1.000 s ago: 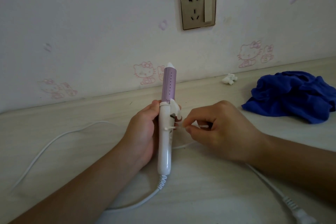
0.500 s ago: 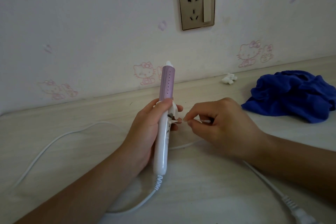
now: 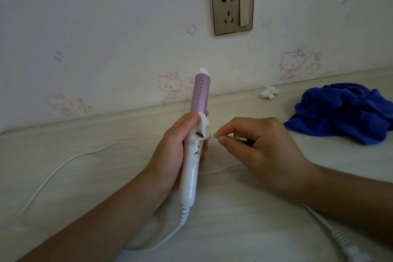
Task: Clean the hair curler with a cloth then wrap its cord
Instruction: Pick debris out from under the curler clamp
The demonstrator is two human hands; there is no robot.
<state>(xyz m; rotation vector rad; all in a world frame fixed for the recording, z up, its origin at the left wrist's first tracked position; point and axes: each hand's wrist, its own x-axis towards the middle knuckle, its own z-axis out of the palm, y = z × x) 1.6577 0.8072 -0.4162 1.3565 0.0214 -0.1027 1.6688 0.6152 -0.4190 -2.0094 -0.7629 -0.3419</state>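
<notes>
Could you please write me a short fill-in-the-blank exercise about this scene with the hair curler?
The left hand grips the hair curler by its ____ handle.
The right hand pinches a cotton swab; the ____ cloth lies untouched.
The cord lies loose, and the wall socket has ____ plugged in.
Missing words: white; blue; nothing.

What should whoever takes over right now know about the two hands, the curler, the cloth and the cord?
Left hand grips the hair curler by its white handle, upright, purple barrel up.
Right hand pinches a cotton swab, its tip at the clamp hinge.
Blue cloth lies crumpled on the table to the right, in neither hand.
Cord lies loose across the table, unwrapped; plug lies at the lower right.
Done: cannot tell whether the cloth wipe has happened.
Left: finish the hinge, wipe if needed, wrap the cord.
</notes>
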